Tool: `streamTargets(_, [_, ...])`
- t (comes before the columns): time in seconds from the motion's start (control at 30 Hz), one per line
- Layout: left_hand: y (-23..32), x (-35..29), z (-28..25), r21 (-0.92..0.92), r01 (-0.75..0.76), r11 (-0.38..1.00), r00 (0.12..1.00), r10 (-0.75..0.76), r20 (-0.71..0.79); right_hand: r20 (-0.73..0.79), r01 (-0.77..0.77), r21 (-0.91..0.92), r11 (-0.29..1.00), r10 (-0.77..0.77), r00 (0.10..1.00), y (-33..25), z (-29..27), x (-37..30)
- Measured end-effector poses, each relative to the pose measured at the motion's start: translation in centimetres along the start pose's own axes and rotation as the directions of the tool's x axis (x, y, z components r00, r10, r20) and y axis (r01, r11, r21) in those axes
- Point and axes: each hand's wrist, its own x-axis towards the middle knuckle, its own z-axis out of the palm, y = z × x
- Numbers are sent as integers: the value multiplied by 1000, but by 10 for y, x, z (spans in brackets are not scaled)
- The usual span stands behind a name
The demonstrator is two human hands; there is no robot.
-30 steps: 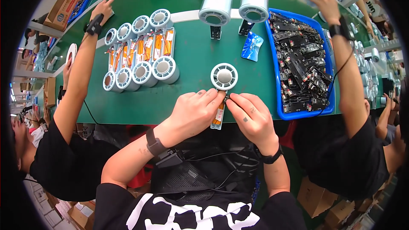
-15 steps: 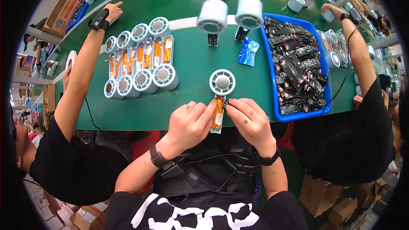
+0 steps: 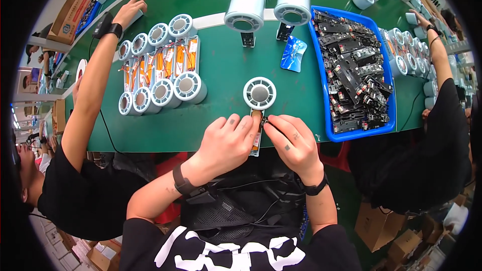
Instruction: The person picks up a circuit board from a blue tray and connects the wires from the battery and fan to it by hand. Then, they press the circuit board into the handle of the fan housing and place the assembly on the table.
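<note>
Showing a pale-blue unit (image 3: 259, 94) at the centre of the frame, lying between two bare hands near the lower edge of the green surface (image 3: 226, 60). The round head lies above both hands; the narrow handle (image 3: 256, 142) runs nearly straight down the frame, its long axis passing between them. The left grip (image 3: 226, 140) is closed on the handle from the left, one digit across its upper part; contact underneath is hidden. The right grip (image 3: 295, 145), right of that axis, pinches a small dark piece (image 3: 263, 122) at the handle's right edge, just below the head; whether piece and handle touch cannot be told. The left is the nearer to the handle. Similar units (image 3: 160, 62) stand in rows at left; a blue tray (image 3: 361, 136) of dark modules (image 3: 351, 70) lies at right.
</note>
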Motion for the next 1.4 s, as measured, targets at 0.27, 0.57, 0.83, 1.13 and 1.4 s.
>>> streamTargets(0.27, [-18, 10, -12, -179, 28, 983, 998, -18, 58, 37, 45, 30, 999, -46, 998, 4, -1, 13])
streamTargets(0.57, [-19, -5, 7, -337, 36, 941, 996, -62, -67, 152, -253, 71, 965, 240, 959, -13, -3, 18])
streamTargets(0.83, [-15, -9, 28, -652, 63, 756, 919, -298, -257, -28, -342, 61, 938, 344, 939, -28, 12, 8])
streamTargets(1.13, [-26, -8, 25, -340, -26, 940, 968, -61, -244, -76, -342, 42, 939, 345, 936, -26, 14, 1])
streamTargets(1.4, [-14, -11, 35, -441, 0, 897, 946, -142, -290, -149, -545, 138, 827, 561, 814, -40, 28, 9])
